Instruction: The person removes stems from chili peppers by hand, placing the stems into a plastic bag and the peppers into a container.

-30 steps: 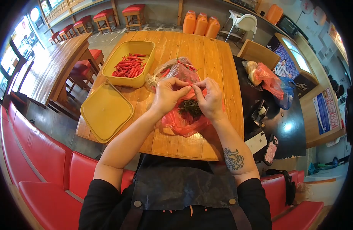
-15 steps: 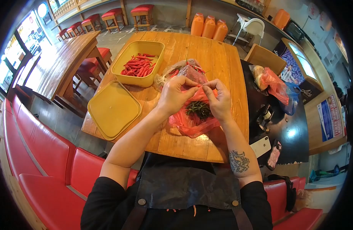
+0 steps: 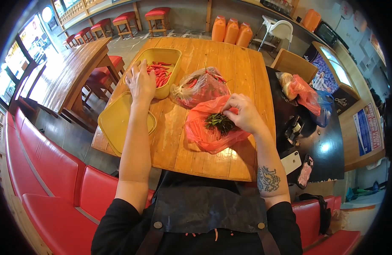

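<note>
My left hand [image 3: 141, 83] is over the near left side of a yellow plastic container [image 3: 175, 78], its fingers apart and partly hiding the red chilies [image 3: 162, 75] inside. Over the right side of an open red plastic bag [image 3: 200, 138], my right hand [image 3: 243, 114] is closed, thumb and fingertips together; whatever they pinch is too small to make out. Green chili stems [image 3: 220, 123] are heaped in that bag. Just beyond it sits a clear plastic bag [image 3: 200, 91] with more red chilies showing through.
The container's yellow lid [image 3: 115, 123] lies flat at the left of the wooden table [image 3: 242, 63], partly under my left forearm. On the black table [image 3: 321, 146] at right are a white phone [image 3: 290, 162], a pink patterned case [image 3: 305, 172] and filled plastic bags [image 3: 306, 95].
My hands were together above the bags, fingertips meeting. The left has moved away to the container and its fingers have spread; the right has lowered to the stems in the red bag.
</note>
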A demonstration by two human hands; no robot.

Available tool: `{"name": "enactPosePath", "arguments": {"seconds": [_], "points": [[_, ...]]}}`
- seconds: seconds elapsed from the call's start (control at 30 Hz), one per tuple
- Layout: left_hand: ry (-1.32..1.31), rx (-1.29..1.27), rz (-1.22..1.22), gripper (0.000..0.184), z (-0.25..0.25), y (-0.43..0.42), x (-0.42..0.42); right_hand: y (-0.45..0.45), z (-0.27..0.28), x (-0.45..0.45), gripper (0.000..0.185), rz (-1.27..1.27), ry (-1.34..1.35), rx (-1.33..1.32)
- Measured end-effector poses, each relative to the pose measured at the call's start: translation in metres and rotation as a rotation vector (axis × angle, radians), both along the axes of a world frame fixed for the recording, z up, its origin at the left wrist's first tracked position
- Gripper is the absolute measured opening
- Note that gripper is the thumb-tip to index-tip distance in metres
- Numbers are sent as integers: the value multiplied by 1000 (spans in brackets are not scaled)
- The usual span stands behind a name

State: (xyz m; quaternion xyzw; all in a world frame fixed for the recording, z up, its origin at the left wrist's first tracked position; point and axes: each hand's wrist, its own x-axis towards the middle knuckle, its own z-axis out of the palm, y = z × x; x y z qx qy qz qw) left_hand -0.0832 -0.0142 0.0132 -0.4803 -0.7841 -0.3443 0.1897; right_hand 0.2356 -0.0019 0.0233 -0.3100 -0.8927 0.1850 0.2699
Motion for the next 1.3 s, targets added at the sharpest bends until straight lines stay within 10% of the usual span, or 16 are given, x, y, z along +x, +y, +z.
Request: {"name": "enactPosePath", "arguments": {"seconds": [0.2, 0.4, 0.93, 1.13, 1.3], "points": [[45, 64, -10, 35, 13, -6, 14, -2, -1, 1, 7, 39, -81, -6], [-324, -142, -730, 22, 7, 18, 79, 4, -15, -3, 6, 108, 45, -18], [-664, -25, -662, 20, -4, 48, 88, 5, -3, -5, 10, -45, 234, 152], [-1414, -70, -1002, 24, 36, -5, 113, -8, 12, -14, 22, -109, 494, 65], [-1214, -259, -1208, 16, 23, -7, 118, -10, 11, -19, 32, -89, 432, 429]]}}
